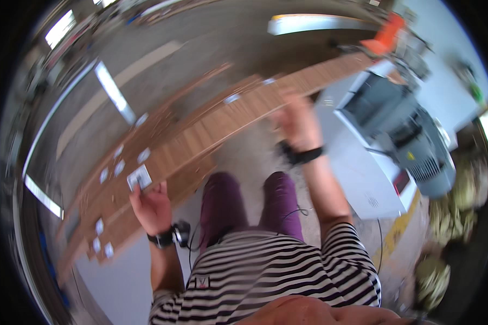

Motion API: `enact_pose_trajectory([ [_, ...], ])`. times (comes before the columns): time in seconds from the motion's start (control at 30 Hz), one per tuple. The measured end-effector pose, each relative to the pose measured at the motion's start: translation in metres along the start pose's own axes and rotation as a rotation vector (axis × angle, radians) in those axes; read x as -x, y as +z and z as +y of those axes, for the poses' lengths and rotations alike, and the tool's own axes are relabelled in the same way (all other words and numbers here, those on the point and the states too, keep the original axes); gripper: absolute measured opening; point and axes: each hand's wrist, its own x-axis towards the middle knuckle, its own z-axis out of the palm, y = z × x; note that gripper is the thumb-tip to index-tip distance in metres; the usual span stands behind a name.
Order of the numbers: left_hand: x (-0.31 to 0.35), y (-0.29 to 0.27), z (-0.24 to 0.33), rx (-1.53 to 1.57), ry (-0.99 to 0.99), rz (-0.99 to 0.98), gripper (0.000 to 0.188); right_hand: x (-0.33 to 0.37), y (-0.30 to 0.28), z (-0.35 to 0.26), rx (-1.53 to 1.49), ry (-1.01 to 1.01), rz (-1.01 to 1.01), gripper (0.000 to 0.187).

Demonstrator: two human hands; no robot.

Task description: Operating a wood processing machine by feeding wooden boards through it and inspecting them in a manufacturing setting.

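Note:
A long brown wood-grain board (211, 130) runs slantwise from the lower left to the upper right in front of me. My left hand (153, 208) is closed at its near edge, with a fingertip at a white label (139, 177) that lies on the board. My right hand (299, 122) is close to the board's near edge farther right. Motion smears its fingers, so I cannot make out whether it touches the board. Dark bands circle both wrists.
More brown boards (184, 176) lie beneath and beside the long one, with several white labels (119, 167) on them. At the right stand a grey motor (420, 149) on a pale machine housing (358, 173) and an orange part (386, 35). Yellowish-green sacks (453, 216) sit at the far right.

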Motion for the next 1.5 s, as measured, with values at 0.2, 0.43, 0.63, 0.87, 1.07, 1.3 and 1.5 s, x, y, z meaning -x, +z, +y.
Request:
enact_pose_trajectory([
  [0.2, 0.039, -0.093, 0.064, -0.142, 0.106, 0.541, 0.015, 0.014, 0.051, 0.005, -0.555, 0.533, 0.105, 0.021],
  [0.43, 0.030, -0.188, 0.023, -0.087, 0.097, 0.699, 0.009, 0.099, 0.106, 0.067, -0.597, 0.966, -0.422, 0.028],
  [0.63, -0.001, -0.257, 0.067, -0.203, 0.201, 0.962, 0.024, 0.116, 0.057, 0.107, -0.305, 1.047, -0.376, 0.022],
  [0.87, -0.016, -0.264, 0.082, -0.252, 0.128, 1.006, 0.022, 0.145, -0.008, 0.136, -0.347, 1.146, -0.198, 0.016],
  [1.07, -0.018, -0.239, 0.090, -1.064, -0.384, 0.598, 0.037, 0.173, -0.034, 0.155, -0.299, 1.208, -0.063, 0.014],
  [1.3, -0.050, -0.275, 0.107, -2.491, -0.087, -0.107, 0.068, 0.186, -0.012, 0.154, 0.057, 1.059, -0.264, 0.017],
  [1.5, -0.067, -0.281, 0.126, -2.447, -0.309, -0.157, 0.069, 0.195, -0.020, 0.143, 0.061, 0.990, -0.199, 0.017],
])
